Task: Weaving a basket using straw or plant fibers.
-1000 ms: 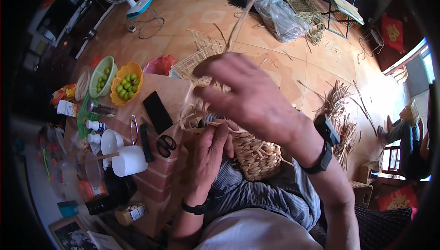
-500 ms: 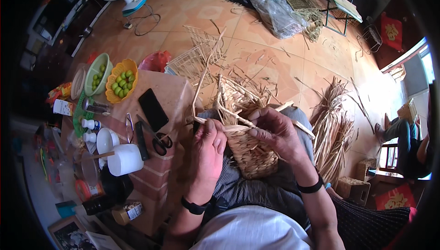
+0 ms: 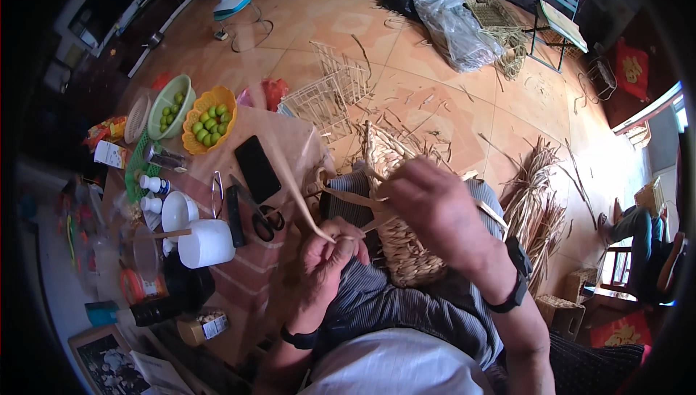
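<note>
A half-woven basket of pale straw (image 3: 413, 263), with loose strand ends, sits on my striped trousers between my legs. My left hand (image 3: 326, 264) pinches a long pale strip (image 3: 296, 196) low by the basket's left side; the strip's upper part is smeared. Over the basket's top, my blurred right hand (image 3: 431, 210) has curled fingers, and what they hold is hidden. Close at left on the table lie black scissors (image 3: 267, 225) and a black phone (image 3: 257, 169).
The table (image 3: 297, 141) carries fruit bowls (image 3: 209, 127), cups and bottles (image 3: 204, 248). Straw bundles (image 3: 529, 206) lie on the right. A wire rack (image 3: 326, 90), a fan (image 3: 232, 3), bags (image 3: 453, 36) and a chair (image 3: 558, 25) stand beyond. Another person's legs (image 3: 631, 228) are at far right.
Both hands were together at the basket's rim half a second ago. My left hand has since moved lower with the strip; my right hand has lifted slightly and is blurred.
</note>
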Demonstrator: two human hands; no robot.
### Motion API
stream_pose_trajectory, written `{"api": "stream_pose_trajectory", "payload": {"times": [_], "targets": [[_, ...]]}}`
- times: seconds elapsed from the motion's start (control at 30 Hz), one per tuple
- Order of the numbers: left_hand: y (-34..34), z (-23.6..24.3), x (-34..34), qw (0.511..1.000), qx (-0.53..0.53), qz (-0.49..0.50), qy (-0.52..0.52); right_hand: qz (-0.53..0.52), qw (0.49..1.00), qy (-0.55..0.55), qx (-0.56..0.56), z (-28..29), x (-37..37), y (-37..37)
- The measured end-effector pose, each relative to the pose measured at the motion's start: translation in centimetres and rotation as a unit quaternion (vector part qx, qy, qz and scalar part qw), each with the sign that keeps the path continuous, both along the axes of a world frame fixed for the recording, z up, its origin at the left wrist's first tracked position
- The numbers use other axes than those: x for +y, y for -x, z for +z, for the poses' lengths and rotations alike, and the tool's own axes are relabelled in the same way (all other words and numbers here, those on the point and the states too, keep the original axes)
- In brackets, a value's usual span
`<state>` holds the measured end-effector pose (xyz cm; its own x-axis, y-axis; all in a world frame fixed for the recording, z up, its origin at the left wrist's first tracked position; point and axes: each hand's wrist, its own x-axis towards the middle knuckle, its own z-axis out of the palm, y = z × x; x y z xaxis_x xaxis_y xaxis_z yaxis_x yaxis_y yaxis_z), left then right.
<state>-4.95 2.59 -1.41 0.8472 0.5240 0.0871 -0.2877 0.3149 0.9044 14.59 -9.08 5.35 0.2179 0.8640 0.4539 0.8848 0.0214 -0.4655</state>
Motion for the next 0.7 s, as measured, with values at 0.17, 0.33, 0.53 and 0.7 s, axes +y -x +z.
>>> {"api": "stream_pose_trajectory", "payload": {"times": [0.17,0.33,0.53,0.7], "targets": [[1.9,-0.6,0.2,1.000,0.019,0.016,-0.012,0.056,0.968,0.134,-0.206,1.4,4.4,4.2],[2.5,-1.8,0.0,0.998,0.034,0.055,0.002,0.053,0.931,0.208,-0.296,2.7,6.3,5.3],[1.0,-1.5,-0.1,0.994,0.070,0.082,-0.034,0.057,0.895,0.338,-0.286,2.1,7.0,4.8],[0.5,-1.1,1.5,0.993,0.088,0.073,-0.019,0.012,0.999,0.037,0.004,1.6,4.5,1.2]]}}
